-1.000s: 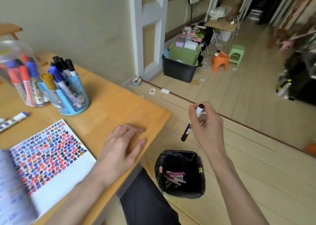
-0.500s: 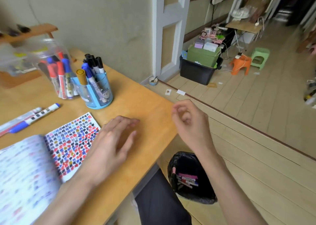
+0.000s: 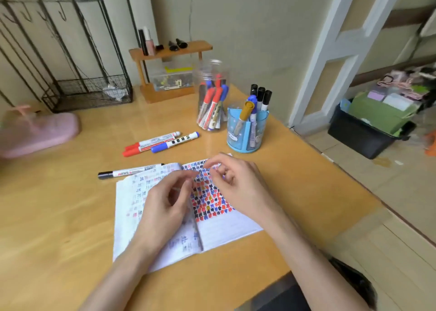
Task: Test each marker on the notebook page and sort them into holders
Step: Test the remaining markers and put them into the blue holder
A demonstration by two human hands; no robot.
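An open notebook [image 3: 221, 230] lies on the wooden table, its right page covered with red, blue and black test marks. My left hand [image 3: 165, 202] and my right hand [image 3: 236, 180] hover over it, fingers loosely curled and holding nothing. A black marker [image 3: 129, 171] lies just beyond the notebook's top left. Two red markers [image 3: 151, 143] and a blue marker [image 3: 175, 142] lie farther back. A clear jar [image 3: 211, 98] holds red and blue markers. A blue holder [image 3: 246, 131] holds black, blue and yellow markers.
A small wooden shelf [image 3: 169, 50] and a wire rack [image 3: 89, 91] stand at the back by the wall. A pink object [image 3: 40, 133] lies at the left. The table's edge runs along the right, above the floor, where a black bin [image 3: 365, 133] holds boxes.
My right hand let go of the black marker over the black bin beside the table, then came back over the notebook. My left hand lifted off the table. The view swung left.
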